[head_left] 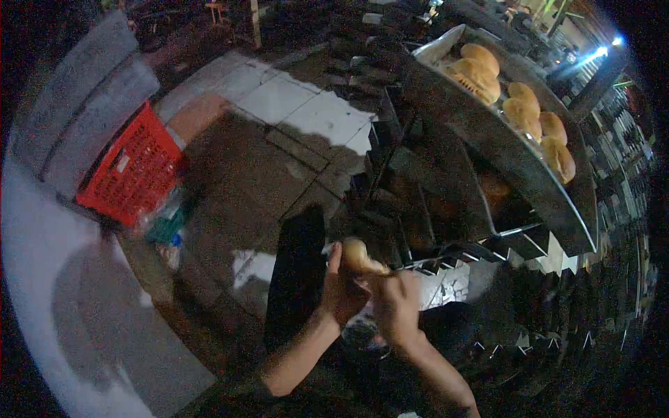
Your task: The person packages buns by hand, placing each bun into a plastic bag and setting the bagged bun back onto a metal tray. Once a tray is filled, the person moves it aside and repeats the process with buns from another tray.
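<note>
A pale golden bread roll (357, 257) is held in front of my body, low in the head view. My left hand (341, 289) grips it from the left, with the thumb up along its side. My right hand (397, 303) is closed at the roll's right end, its fingers bent; what they pinch there is blurred. To the upper right, a metal tray (488, 129) holds several golden rolls (523, 115) in pairs and small groups.
A red plastic crate (132, 167) stands at the left by the wall, with clear and green plastic bags (166, 224) beside it. Dark metal racks and trays (446, 202) sit under the roll tray. Tiled floor (306, 111) shows beyond.
</note>
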### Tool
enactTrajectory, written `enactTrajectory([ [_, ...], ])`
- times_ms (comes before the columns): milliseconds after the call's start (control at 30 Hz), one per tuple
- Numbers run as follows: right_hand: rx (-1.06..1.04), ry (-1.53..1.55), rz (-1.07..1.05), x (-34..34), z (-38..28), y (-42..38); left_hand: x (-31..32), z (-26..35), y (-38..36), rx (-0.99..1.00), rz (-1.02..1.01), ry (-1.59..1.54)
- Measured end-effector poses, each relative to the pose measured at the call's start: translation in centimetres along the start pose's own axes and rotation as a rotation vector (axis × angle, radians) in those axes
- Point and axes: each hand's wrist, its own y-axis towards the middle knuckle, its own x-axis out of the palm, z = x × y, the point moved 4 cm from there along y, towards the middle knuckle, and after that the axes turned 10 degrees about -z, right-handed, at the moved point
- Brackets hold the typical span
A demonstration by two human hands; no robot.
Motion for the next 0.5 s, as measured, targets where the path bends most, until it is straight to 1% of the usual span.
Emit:
enactTrajectory([
  [33, -0.130, -0.075, -0.249, 2.2, -2.0, -1.4, 0.4, 0.1, -0.2, 0.010, 0.006, -0.009],
  [67, -0.515, -0.188, -0.330, 2.1, -4.6, -3.2, 1.5, 0.9, -0.2, 0.088, -0.077, -0.034],
  [133, -0.345, 0.216, -0.344, 0.4, -6.6, -5.1, 3.7, 2.2, -0.9, 0.216, -0.215, -0.080],
  [167, 0.038, 0.595, -0.130, 0.2, -4.5, -4.8, 3.9, 3.0, -1.1, 0.190, -0.151, -0.055],
  [200, 0.056, 0.316, -0.056, -1.6, -4.6, -3.5, 3.7, 3.8, -1.4, 0.162, -0.088, -0.034],
  [233, 0.097, 0.039, 0.021, -3.5, -4.6, -2.3, 3.6, 4.3, -1.3, 0.164, -0.196, 0.043],
  [267, 0.106, 0.037, 0.016, -3.1, -3.6, -3.0, 3.5, 3.7, -1.3, 0.157, -0.191, 0.038],
  [333, 0.391, 0.943, -0.149, -0.2, -0.3, -4.3, 7.1, 2.8, -2.3, 0.295, -0.099, 0.062],
  [367, 0.364, 1.069, -0.082, -0.5, -0.2, -4.4, 7.4, 2.7, -2.6, 0.288, -0.127, 0.086],
  [400, 0.364, 1.060, -0.079, -0.8, 0.1, -4.7, 7.5, 2.5, -2.7, 0.285, -0.134, 0.080],
  [467, 0.114, 0.701, -0.110, -1.7, -0.1, -5.1, 7.6, 2.1, -2.8, 0.239, -0.137, 0.198],
  [500, 0.160, 0.673, -0.131, -1.9, -0.1, -5.2, 7.6, 2.0, -2.9, 0.234, -0.138, 0.198],
])
